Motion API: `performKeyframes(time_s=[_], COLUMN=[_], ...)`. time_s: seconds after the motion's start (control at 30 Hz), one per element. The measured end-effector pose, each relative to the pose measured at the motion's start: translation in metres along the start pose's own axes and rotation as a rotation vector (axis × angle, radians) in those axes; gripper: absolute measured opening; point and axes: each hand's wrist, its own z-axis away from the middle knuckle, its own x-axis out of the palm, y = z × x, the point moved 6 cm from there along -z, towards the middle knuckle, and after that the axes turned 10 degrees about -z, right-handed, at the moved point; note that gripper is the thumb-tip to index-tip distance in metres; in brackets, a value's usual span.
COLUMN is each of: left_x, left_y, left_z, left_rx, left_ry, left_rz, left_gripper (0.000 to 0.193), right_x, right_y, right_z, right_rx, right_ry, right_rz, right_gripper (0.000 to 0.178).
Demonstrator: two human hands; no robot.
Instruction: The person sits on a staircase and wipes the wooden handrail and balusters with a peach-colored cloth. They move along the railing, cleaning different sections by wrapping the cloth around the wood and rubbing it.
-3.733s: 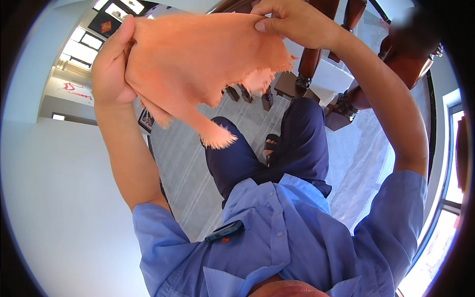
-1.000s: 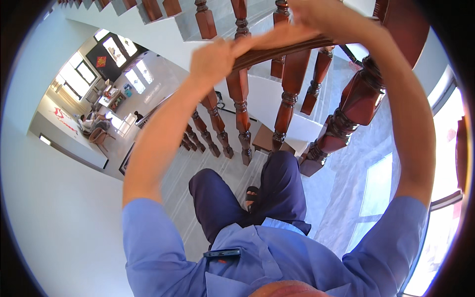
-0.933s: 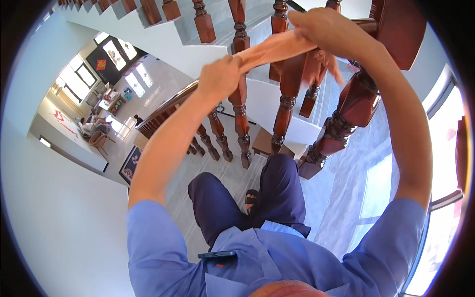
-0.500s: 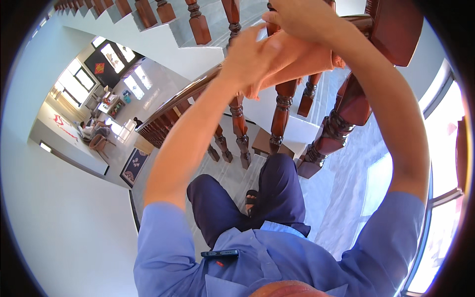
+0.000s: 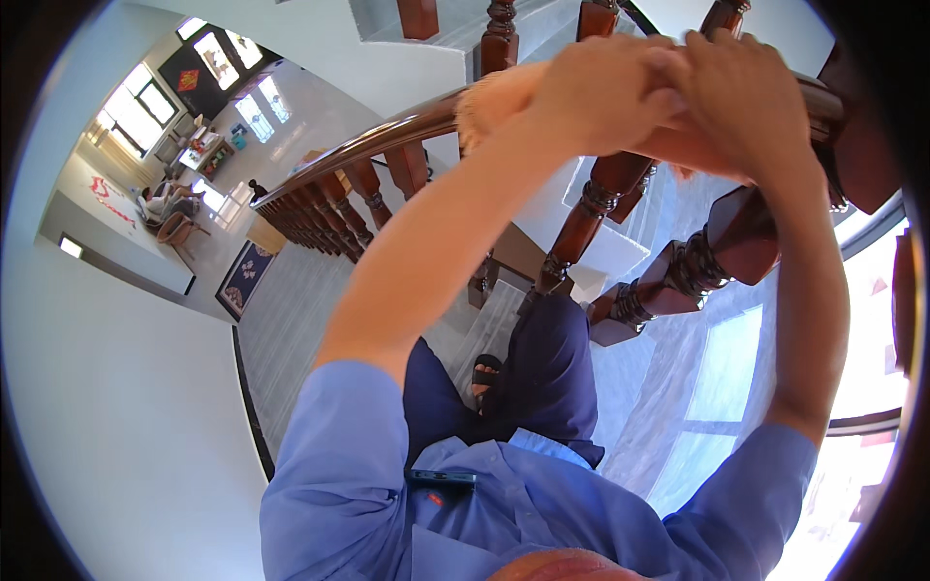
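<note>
An orange cloth [image 5: 496, 99] is wrapped over the polished brown wooden handrail [image 5: 402, 124] of the staircase. My left hand [image 5: 605, 95] is closed on the cloth over the rail. Right beside it, my right hand [image 5: 744, 97] bends its fingers over the rail and the same cloth, close to the thick end post. The two hands meet, and their fingertips partly overlap, so some of the grip is hidden. Below the rail, turned wooden balusters [image 5: 593, 211] stand beneath the cloth.
A large newel post [image 5: 712, 247] stands to the right, close to my right forearm. Grey stairs [image 5: 310, 315] descend at the left, beside a white wall [image 5: 126, 407]. Far below, a person sits in a chair [image 5: 179, 228] near a table. A bright window [image 5: 872, 320] is at the right.
My left hand has moved right along the rail to meet my right hand, which has also shifted right and lower. The view has tilted, showing more of the lower stairs.
</note>
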Motion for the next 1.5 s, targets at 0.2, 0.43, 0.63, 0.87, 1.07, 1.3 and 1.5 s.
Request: performKeyframes(time_s=[0.2,0.43,0.63,0.87,1.07,1.3,1.5], left_x=[-0.037,-0.059,-0.081,-0.062,-0.108,-0.224,-0.175], left_y=[-0.099,-0.207,-0.180,-0.110,-0.123,-0.075,-0.070], left_z=[0.064,0.137,0.147,0.191,0.154,0.015,-0.051], left_rx=[-0.115,-0.324,-0.213,-0.257,-0.464,-0.439,-0.363], left_ry=[-0.268,-0.361,-0.071,0.117,0.311,0.169,-0.177], left_rz=[0.068,0.257,-0.152,-0.364,-0.183,-0.060,-0.340], left_gripper=[0.043,0.044,0.075,0.077,0.022,0.032,0.039], right_x=[0.015,0.018,0.039,0.039,0.008,-0.116,-0.093], right_y=[-0.097,-0.133,-0.137,-0.133,-0.090,0.010,0.059], right_z=[-0.057,-0.057,-0.065,-0.075,-0.062,-0.037,-0.047], right_rx=[-0.038,-0.367,-0.326,-0.271,-0.151,0.289,0.304], right_ry=[-0.278,-0.320,0.216,0.208,0.462,0.671,0.645], right_rz=[-0.212,-0.711,-0.562,-0.567,-0.937,-1.261,-0.584], right_gripper=[0.041,0.077,0.054,0.028,0.014,0.032,0.025])
